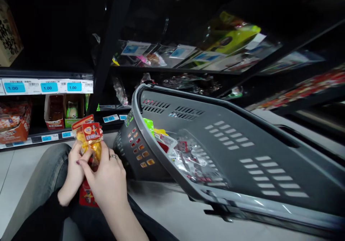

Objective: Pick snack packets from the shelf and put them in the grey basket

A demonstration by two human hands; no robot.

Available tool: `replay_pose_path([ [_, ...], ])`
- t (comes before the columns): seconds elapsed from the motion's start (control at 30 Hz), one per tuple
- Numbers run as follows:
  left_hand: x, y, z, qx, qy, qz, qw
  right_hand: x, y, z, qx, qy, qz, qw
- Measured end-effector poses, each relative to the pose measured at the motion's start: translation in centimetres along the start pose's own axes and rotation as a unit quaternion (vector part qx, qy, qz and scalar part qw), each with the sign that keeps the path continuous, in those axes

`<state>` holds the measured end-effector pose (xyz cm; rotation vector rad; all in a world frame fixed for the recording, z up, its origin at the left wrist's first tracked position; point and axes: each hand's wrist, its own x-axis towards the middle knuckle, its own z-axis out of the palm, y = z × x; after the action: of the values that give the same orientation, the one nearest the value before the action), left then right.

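My left hand (73, 172) and my right hand (110, 176) are close together above my lap, both closed on small snack packets (93, 137) with red labels and yellow see-through fronts. The fingers hide part of the packets, so how many there are is unclear. Below the hands, a red packet (87, 195) shows between my wrists; whether it is held or lies on my lap I cannot tell. Just to the right of my right hand stands a grey shopping basket (231, 111) with slotted sides. Clear plastic packets (198, 160) and a bright green packet (149, 126) lie inside it.
On the left, a low shelf carries an orange box of packets (13, 120), a red-and-white box (54, 113) and a green box (73, 111). Price labels (48, 86) line the shelf edge above. Bagged goods (229, 40) fill the dark rack behind the basket.
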<state>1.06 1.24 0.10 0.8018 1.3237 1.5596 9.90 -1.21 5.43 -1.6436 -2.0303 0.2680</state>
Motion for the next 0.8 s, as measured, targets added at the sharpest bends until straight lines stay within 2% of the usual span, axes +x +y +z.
replay_pose_path([
  [0.1, -0.5, 0.5, 0.3, 0.026, 0.012, 0.025, 0.999, 0.0, 0.6, -0.8, 0.102, -0.009, 0.035, 0.994],
  [0.17, -0.4, 1.0, 0.1, -0.007, -0.006, -0.013, 1.0, -0.1, 1.6, -2.3, 0.238, -0.004, 0.061, 0.969],
  [0.2, -0.2, 1.3, -0.2, -0.035, -0.019, -0.043, 0.998, -0.3, 2.1, -3.2, 0.327, -0.007, 0.081, 0.942],
  [0.23, 0.0, 1.6, -0.5, -0.066, -0.027, -0.073, 0.995, -0.5, 2.6, -4.1, 0.42, -0.019, 0.104, 0.901],
  [0.3, 0.4, 2.4, -1.4, -0.117, -0.031, -0.121, 0.985, -0.9, 3.4, -5.6, 0.581, -0.058, 0.147, 0.799],
  [0.37, 0.8, 3.0, -2.2, -0.147, -0.027, -0.15, 0.977, -1.3, 3.7, -6.6, 0.672, -0.093, 0.179, 0.713],
  [0.43, 1.0, 3.4, -2.8, -0.162, -0.014, -0.171, 0.972, -1.5, 3.6, -7.1, 0.711, -0.098, 0.195, 0.668],
  [0.57, 0.9, 3.5, -2.8, -0.169, 0.015, -0.201, 0.965, -1.4, 3.1, -7.2, 0.734, -0.103, 0.194, 0.642],
  [0.7, 0.6, 3.5, -2.4, -0.17, -0.007, -0.214, 0.962, -1.4, 3.1, -7.4, 0.737, -0.102, 0.203, 0.636],
  [0.8, 0.7, 3.5, -2.4, -0.168, -0.009, -0.214, 0.962, -1.4, 3.2, -7.6, 0.732, -0.1, 0.205, 0.643],
])
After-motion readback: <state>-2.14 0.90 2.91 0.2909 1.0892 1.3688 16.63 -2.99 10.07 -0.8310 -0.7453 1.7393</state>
